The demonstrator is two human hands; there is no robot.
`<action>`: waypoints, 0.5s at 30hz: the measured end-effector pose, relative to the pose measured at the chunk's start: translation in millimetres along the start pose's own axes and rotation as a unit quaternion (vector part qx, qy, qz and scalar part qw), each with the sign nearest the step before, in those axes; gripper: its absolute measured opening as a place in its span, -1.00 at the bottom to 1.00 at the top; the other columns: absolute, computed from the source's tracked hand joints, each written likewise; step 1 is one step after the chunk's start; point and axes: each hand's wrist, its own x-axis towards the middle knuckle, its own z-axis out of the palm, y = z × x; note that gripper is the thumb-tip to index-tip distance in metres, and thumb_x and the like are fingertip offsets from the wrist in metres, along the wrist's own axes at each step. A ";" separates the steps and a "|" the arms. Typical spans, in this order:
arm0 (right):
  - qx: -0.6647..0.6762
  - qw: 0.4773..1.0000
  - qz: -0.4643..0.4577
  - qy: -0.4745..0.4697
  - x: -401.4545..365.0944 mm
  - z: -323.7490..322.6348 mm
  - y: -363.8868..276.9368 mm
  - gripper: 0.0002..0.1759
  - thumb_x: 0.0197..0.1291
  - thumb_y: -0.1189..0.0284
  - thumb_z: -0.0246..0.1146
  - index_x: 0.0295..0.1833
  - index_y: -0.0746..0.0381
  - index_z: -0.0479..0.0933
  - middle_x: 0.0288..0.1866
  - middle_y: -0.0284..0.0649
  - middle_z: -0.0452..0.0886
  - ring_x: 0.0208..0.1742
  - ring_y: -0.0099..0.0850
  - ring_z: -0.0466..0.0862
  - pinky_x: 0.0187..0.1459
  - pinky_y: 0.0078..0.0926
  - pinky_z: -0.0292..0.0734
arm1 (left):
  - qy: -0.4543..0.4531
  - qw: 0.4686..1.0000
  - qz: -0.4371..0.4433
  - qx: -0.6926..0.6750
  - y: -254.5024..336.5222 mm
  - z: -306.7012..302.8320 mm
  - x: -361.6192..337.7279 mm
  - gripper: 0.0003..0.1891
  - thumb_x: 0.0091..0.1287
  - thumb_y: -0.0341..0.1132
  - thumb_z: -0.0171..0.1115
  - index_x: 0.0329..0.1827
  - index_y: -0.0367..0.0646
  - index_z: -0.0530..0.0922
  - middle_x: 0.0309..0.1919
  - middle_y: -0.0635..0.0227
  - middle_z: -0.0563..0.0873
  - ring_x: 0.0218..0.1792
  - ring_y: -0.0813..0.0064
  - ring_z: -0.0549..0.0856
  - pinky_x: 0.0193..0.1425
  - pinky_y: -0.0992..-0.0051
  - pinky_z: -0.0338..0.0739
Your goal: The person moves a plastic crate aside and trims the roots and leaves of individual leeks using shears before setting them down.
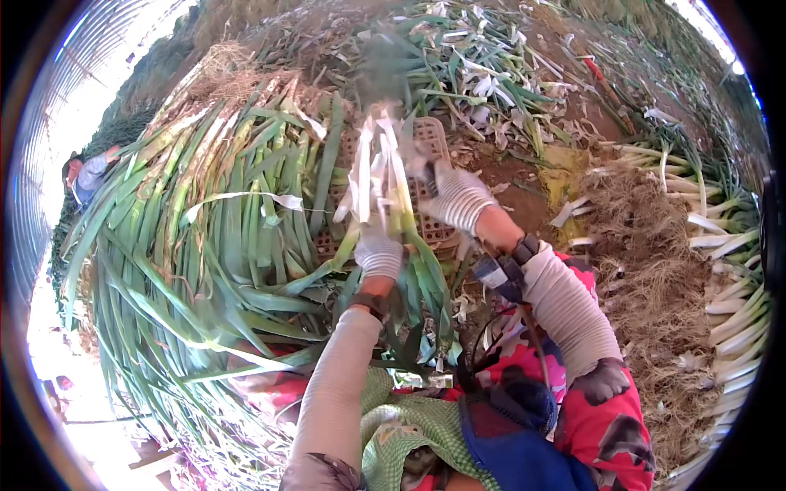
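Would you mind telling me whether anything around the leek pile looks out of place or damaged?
A pale, dried strip lies loose across the leek pile's green leaves, and leafy scraps litter the ground beyond the perforated crate; both look untidy.

Our left hand in a ribbed white glove [380, 248] grips white-stemmed green leeks [399, 192] above a brown perforated plastic crate [431, 141]. Our right hand, gloved alike [458, 196], is just beside them.
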 end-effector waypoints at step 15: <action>-0.091 0.988 0.123 -0.019 -47.7 -9.2 6.1 -0.40 -0.10 0.25 0.26 0.07 0.35 0.38 -0.13 0.13 0.60 -0.03 0.00 0.61 0.00 -0.21 0.51 | 0.181 0.831 0.222 0.476 154.9 -366.3 152.8 -0.53 0.13 -0.05 0.18 0.12 0.08 0.44 0.17 0.31 0.43 0.10 0.46 0.48 0.22 0.23 0.15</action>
